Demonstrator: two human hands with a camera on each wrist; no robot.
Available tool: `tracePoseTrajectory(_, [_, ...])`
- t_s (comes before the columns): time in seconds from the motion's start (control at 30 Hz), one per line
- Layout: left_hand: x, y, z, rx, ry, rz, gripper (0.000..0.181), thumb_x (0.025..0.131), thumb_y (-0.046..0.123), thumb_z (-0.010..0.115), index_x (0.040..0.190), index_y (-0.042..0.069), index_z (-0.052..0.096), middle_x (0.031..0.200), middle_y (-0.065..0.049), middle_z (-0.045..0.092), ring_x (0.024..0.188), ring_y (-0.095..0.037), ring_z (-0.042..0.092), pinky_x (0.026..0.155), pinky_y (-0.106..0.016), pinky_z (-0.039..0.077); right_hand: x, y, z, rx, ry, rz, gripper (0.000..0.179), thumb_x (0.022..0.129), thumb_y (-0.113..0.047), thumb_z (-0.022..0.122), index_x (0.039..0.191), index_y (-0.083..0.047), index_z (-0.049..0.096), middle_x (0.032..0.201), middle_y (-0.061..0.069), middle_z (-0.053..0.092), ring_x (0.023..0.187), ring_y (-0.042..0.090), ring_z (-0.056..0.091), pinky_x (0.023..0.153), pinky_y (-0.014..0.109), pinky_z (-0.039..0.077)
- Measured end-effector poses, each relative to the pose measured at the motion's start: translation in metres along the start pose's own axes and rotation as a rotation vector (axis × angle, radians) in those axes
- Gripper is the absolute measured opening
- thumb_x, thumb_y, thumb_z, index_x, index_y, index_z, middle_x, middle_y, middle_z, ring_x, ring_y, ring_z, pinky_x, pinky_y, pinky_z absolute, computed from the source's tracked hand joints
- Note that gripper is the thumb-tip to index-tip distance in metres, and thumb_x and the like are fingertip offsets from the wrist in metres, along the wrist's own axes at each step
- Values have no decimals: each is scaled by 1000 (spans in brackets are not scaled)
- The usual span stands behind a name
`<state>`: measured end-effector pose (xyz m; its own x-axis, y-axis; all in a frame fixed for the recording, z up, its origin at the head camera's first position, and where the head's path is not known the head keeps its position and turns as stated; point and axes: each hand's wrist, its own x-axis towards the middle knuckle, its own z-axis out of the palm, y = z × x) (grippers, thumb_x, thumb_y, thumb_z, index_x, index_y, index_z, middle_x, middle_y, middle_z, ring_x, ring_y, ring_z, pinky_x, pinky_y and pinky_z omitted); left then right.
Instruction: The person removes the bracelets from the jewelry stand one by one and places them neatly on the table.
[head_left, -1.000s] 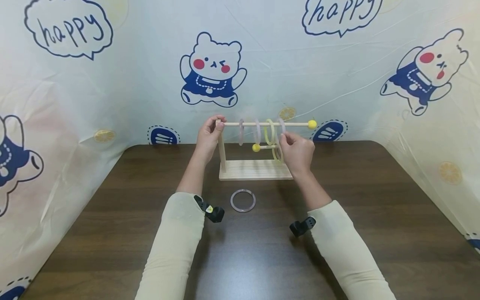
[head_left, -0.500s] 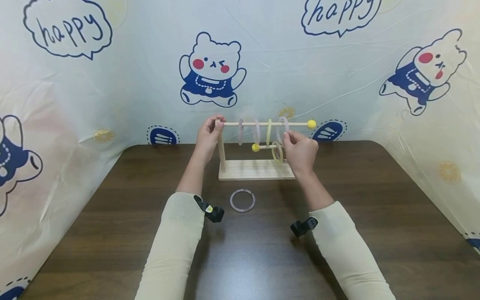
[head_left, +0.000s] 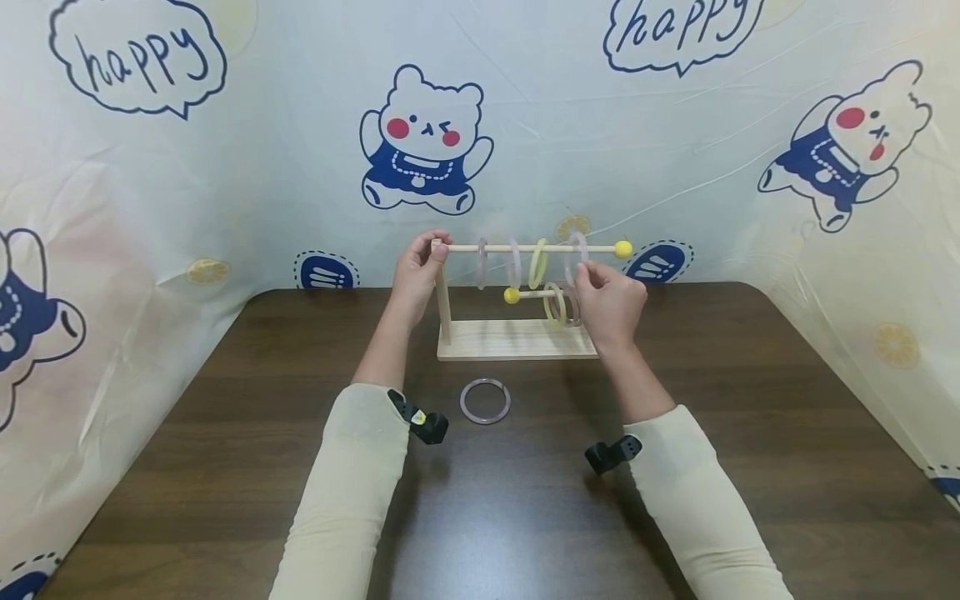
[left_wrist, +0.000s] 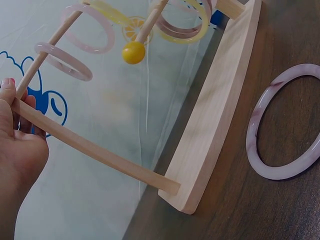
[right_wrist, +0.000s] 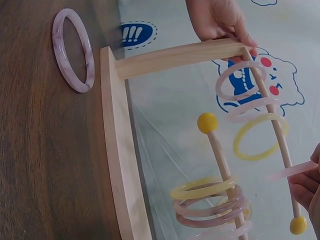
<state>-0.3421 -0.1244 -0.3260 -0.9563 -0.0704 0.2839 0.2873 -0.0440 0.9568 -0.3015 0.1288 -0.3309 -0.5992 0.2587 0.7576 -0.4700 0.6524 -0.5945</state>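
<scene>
In the head view my left hand (head_left: pixel 412 275) grips the top of the left post (head_left: pixel 446 308) of a wooden bangle stand, thumb in front. My right hand (head_left: pixel 613 308) pinches a pale pink bangle (right_wrist: pixel 290 171) between thumb and fingertips. That bangle encircles the upper rod (right_wrist: pixel 283 150), near its yellow ball end (head_left: pixel 623 249). Further left on the same rod hang a yellow bangle (right_wrist: pixel 257 158) and two pinkish ones, nearest the left post. A lower rod (right_wrist: pixel 218 150) carries several more bangles, partly hidden behind my right hand in the head view.
A marbled lilac bangle (left_wrist: pixel 253 125) lies flat on the dark wooden table (head_left: pixel 262 467), in front of the stand's base (head_left: pixel 510 342). Behind the table hangs a printed cloth (head_left: pixel 300 167) with bears. Each sleeve cuff bears a small black camera (head_left: pixel 429 428).
My right hand has moved right along the upper rod with the pale pink bangle, away from the yellow one, which tilts and swings. The left hand keeps its grip on the post.
</scene>
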Motion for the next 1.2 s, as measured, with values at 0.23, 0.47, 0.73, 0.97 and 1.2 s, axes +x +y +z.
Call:
tracePoseTrajectory(0.23, [0,0,0,-9,0,12,26,92,20,54,114,8,56,116,-5,55,113,-17,47,99,-30,35,0,2,-2,7,18,-10,15,83,-11,65,83,1,73,77,16,68,67,26,67,59,39,52])
tracePoseTrajectory(0.47, [-1,0,1,-7,4,8,25,92,21,54,113,9,57,116,-4,55,112,-16,47,99,-30,35,-1,6,-4,11,35,-20,14,83,-10,65,81,2,73,76,15,68,65,26,67,57,39,51])
tracePoseTrajectory(0.73, [1,-2,1,-10,8,8,24,92,20,54,113,9,57,116,-5,55,112,-16,47,99,-30,35,-1,9,-6,11,51,-30,13,82,-8,66,81,2,73,76,17,68,64,27,67,56,39,51])
tracePoseTrajectory(0.97, [1,-2,1,-17,4,9,24,91,20,54,113,9,57,116,-5,55,112,-16,47,99,-30,35,0,11,-8,-8,59,1,14,82,-9,66,83,3,73,76,17,68,65,28,66,58,41,51])
tracePoseTrajectory(1.2, [0,-2,1,-26,3,17,21,92,19,54,111,10,57,114,-4,55,112,-17,47,99,-30,35,1,15,-11,-13,74,2,14,82,-9,65,81,3,72,75,17,68,64,29,66,58,41,51])
